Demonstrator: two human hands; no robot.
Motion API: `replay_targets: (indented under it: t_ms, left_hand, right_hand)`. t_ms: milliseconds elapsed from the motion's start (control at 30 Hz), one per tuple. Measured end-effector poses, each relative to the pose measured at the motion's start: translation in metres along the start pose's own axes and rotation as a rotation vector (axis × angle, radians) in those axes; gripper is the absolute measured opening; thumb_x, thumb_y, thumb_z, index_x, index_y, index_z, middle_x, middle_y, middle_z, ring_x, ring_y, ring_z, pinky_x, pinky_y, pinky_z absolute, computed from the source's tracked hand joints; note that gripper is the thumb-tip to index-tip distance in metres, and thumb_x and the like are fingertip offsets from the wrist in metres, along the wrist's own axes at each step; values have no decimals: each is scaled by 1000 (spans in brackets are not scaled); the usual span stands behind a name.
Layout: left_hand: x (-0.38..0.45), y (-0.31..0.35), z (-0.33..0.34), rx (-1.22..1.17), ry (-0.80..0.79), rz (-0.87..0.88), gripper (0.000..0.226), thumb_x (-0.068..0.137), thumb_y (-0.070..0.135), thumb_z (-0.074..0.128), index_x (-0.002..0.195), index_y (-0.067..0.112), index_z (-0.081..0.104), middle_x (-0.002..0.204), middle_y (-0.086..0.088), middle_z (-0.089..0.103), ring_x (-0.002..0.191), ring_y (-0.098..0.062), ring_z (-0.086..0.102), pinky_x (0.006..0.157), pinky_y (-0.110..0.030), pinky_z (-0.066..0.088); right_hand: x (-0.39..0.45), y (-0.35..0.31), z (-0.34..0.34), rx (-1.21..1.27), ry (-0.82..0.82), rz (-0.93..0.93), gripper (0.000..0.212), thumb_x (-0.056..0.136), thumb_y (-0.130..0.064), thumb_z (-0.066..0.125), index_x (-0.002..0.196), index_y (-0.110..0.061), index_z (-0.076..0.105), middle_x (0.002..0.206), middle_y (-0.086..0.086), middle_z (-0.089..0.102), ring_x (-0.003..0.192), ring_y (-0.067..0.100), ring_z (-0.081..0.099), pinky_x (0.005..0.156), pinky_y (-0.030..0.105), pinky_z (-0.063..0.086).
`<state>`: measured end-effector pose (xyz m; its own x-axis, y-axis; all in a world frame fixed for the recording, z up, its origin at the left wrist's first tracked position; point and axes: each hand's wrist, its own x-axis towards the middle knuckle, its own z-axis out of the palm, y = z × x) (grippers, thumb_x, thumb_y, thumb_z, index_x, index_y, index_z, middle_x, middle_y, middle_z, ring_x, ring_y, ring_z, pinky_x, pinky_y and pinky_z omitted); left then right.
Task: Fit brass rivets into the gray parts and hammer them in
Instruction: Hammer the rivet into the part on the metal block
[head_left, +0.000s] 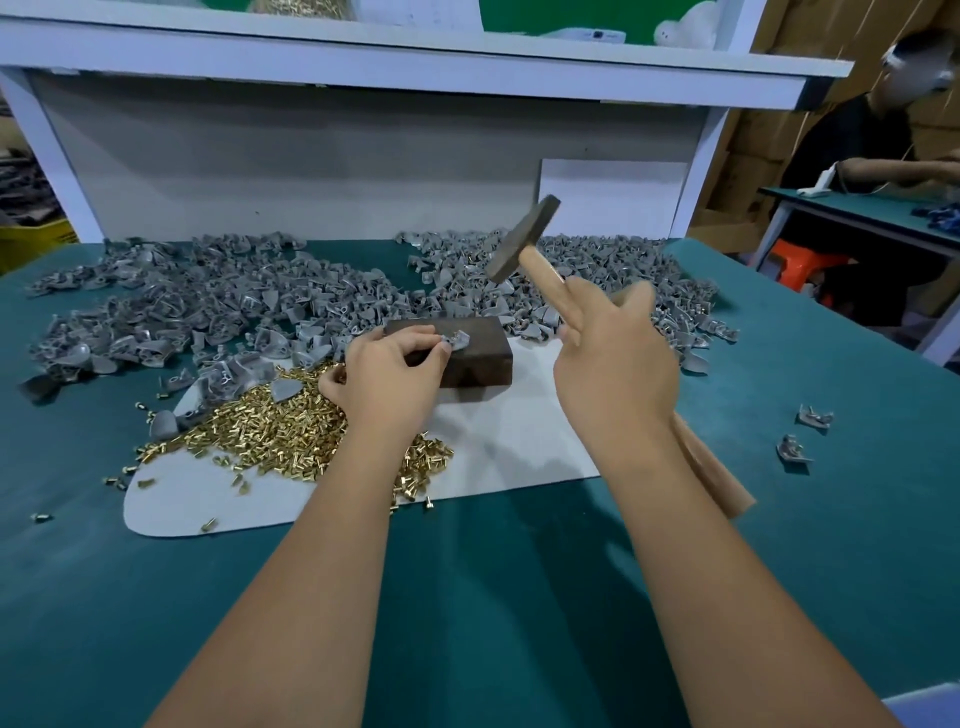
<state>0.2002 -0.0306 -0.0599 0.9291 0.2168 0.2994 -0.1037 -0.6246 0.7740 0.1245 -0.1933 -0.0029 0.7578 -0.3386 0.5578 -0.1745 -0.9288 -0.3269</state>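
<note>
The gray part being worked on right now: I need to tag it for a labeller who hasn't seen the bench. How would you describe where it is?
Find the dark block in the middle of the green table, in front of the heaps of gray parts. On its top lies one gray part, pinched by the left hand. It alone sits on the block, below the raised hammer.

Two bare forearms rise from the lower edge of the frame toward its middle, with no sleeves, gloves, watch or rings on them. The left hand (392, 371) and the right hand (615, 358) have short, unpainted nails.
</note>
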Motion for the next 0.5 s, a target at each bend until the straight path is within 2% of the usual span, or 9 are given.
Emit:
replay_targets:
  t_ms: [67,200,333,433,467,500]
  left_hand:
    - [-1,1,0,-17,-5,-10,15,88,52,64,94,43,74,124,25,61,135,-7,35,106,-47,11]
    - [-3,4,-4,-58,-31,-23,9,89,48,65,87,42,71,119,28,59,139,-5,27,109,-49,7]
    - [-7,8,-12,-185,-18,35,16,88,38,70,73,42,66,109,29,61,138,-6,27,111,-45,11]
    - [-12,14,-16,-305,-24,59,24,87,32,71,67,43,64,95,45,52,132,-4,32,116,-46,16]
    - [-12,15,-17,-344,-31,51,24,87,31,72,67,43,65,98,46,48,131,-5,33,117,-49,17]
    - [-11,15,-18,-379,-45,39,20,87,32,72,70,42,68,109,40,47,132,-6,34,118,-51,18]
  right_hand:
    - [-6,11,9,-21,-30,57,36,94,-18,54,126,-31,47,100,0,26,49,11,32,46,26,21]
    - [-9,29,18,-55,-108,131,35,92,-17,53,125,-29,48,100,3,30,50,16,32,55,32,32]
    - [-8,33,21,-92,-156,167,30,93,-20,52,122,-27,50,101,7,40,50,16,28,53,30,28]
    - [-8,31,21,-152,-173,165,23,92,-23,53,115,-23,52,104,10,49,58,22,37,53,29,28]
    - [-8,30,21,-165,-176,159,22,91,-22,54,113,-23,53,102,10,52,64,25,41,56,30,31]
    - [-9,30,20,-174,-182,149,22,90,-22,54,112,-22,54,101,10,54,70,27,45,59,31,33]
